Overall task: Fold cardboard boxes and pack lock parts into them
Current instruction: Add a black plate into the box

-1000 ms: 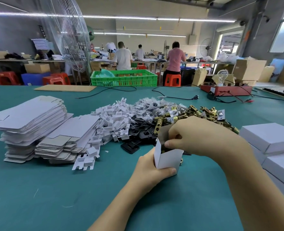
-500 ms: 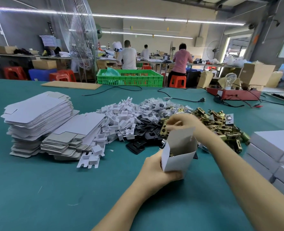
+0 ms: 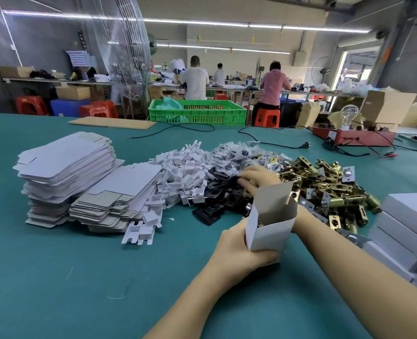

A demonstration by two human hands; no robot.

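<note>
Left hand (image 3: pixel 236 245) grips open box (image 3: pixel 271 223), contents obscured. Right hand (image 3: pixel 258 178), far, pinches black parts (image 3: pixel 217 192); grip partly hidden.

On the table (image 3: pixel 55 277), flat box blanks (image 3: pixel 65 167) stack at left; right of them lie plastic inserts (image 3: pixel 178 172), black plates (image 3: pixel 214 192), then brass latches (image 3: pixel 324 182). Closed boxes (image 3: pixel 408 216) stack far right. The open box (image 3: pixel 271 221) stands before the plates.

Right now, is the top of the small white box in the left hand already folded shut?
No: the small white box held by the left hand stands open, its top flap raised.
</note>
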